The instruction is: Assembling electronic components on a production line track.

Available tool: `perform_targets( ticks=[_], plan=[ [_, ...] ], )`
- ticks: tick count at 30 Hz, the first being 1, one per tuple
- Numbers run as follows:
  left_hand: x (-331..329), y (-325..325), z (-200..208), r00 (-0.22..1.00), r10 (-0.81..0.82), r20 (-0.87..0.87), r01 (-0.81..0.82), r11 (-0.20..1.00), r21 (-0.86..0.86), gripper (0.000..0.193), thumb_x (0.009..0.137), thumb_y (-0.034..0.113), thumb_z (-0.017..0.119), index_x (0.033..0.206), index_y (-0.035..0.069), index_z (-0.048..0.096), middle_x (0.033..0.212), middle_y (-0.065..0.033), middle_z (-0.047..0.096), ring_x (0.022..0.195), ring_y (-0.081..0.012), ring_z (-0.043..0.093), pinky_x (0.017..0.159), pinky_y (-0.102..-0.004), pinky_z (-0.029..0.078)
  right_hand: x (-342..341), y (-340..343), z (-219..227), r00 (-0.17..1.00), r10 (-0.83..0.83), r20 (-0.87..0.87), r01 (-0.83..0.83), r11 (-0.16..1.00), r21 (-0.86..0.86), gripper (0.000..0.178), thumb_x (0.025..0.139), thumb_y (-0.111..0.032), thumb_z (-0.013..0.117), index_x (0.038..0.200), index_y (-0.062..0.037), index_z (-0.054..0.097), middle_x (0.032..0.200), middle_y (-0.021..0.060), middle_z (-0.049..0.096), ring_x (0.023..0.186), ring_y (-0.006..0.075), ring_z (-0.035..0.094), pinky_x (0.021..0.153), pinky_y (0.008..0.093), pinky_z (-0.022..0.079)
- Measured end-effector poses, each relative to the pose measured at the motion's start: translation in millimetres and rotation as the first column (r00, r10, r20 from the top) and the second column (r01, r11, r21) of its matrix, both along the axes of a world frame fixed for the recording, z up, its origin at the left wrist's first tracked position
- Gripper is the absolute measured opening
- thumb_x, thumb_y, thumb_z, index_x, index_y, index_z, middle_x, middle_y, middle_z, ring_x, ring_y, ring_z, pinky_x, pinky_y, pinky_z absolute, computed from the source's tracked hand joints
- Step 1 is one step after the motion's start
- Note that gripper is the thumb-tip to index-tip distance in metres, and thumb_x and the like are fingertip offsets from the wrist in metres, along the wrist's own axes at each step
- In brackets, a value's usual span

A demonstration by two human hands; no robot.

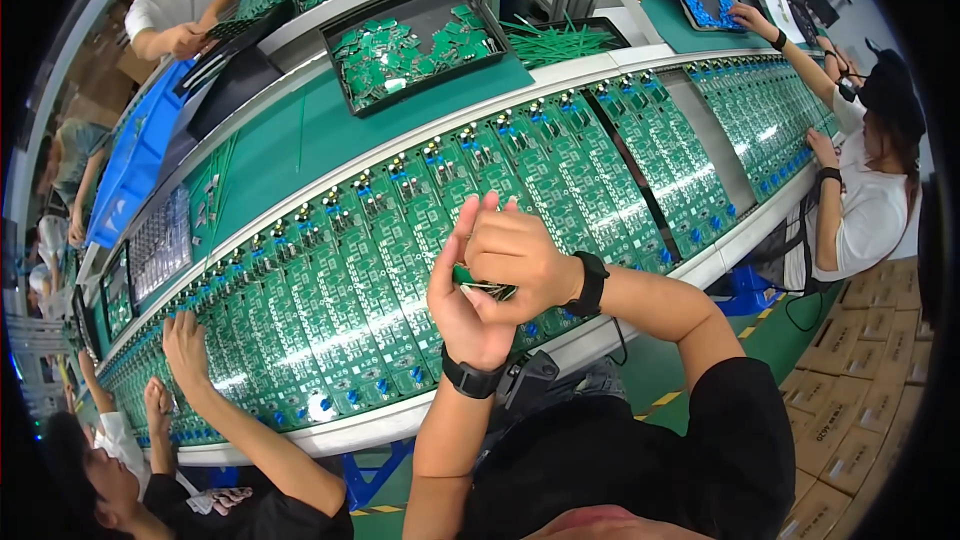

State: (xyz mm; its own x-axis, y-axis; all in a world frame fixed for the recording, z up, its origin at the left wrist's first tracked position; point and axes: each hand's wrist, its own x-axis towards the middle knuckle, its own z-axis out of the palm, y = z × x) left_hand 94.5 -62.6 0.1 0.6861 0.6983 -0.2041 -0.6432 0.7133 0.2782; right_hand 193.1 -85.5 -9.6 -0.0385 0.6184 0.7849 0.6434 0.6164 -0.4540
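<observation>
My left hand (458, 305) is cupped, palm up, above the row of large green circuit boards (350, 300) on the line. In its palm lie small green circuit boards (463, 276), partly covered by fingers. Over that palm my right hand (520, 255) bends down with curled fingers, its fingertips among the small boards. Whether it pinches one is hidden. Both wrists wear black bands, and a dark device (532, 376) sits by the left wrist.
Beyond the line, a black tray (352, 100) holds many small green boards. Green strips (560, 44) lie in another tray beside it. Co-workers' hands reach over the line at left (186, 350) and right (822, 150). Stacked cartons (850, 400) stand at lower right.
</observation>
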Motion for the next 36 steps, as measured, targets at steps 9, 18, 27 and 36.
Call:
perform_targets(
  ticks=[9,18,27,36],
  plan=[
    [0,-2,-4,0.993,-0.065,0.103,0.066,0.998,-0.006,0.042,0.091,0.023,0.033,0.126,0.001,0.041,0.128,-0.0135,0.044,0.122,-0.0285,0.037,0.103,-0.0387,0.027,-1,-3,5,0.992,-0.08,0.101,0.072,0.994,0.08,0.014,0.059,-0.013,0.06,0.068,-0.0046,0.054,0.071,0.0066,0.051,0.064,0.0243,0.05,0.055,0.0337,0.042],
    [8,6,-54,0.993,0.116,0.037,-0.12,0.876,0.467,0.045,0.092,0.029,0.033,0.129,0.004,0.037,0.13,-0.0111,0.041,0.123,-0.0264,0.036,0.104,-0.0376,0.027,-6,-2,14,0.989,-0.08,0.127,0.062,0.988,0.139,0.02,0.058,-0.016,0.062,0.073,-0.0059,0.054,0.078,0.0059,0.053,0.07,0.024,0.052,0.059,0.0344,0.043],
    [1,0,-27,0.996,-0.073,0.055,0.063,0.984,0.164,0.041,0.092,0.028,0.032,0.122,0.001,0.044,0.122,-0.0108,0.048,0.115,-0.0239,0.044,0.099,-0.0362,0.034,-12,-2,19,0.967,-0.19,0.17,0.165,0.975,0.147,0.014,0.065,-0.017,0.063,0.069,-0.0074,0.053,0.075,0.0049,0.052,0.069,0.0224,0.05,0.059,0.0325,0.041],
    [1,5,-69,0.853,-0.256,0.455,0.248,0.966,0.078,0.037,0.091,0.033,0.037,0.115,0.008,0.048,0.115,-0.0038,0.051,0.106,-0.0161,0.049,0.092,-0.033,0.041,-5,-1,16,0.927,-0.258,0.274,0.242,0.966,0.091,0.018,0.068,-0.017,0.066,0.063,-0.0072,0.051,0.066,0.0052,0.049,0.062,0.0221,0.049,0.052,0.0317,0.038]
  ],
)
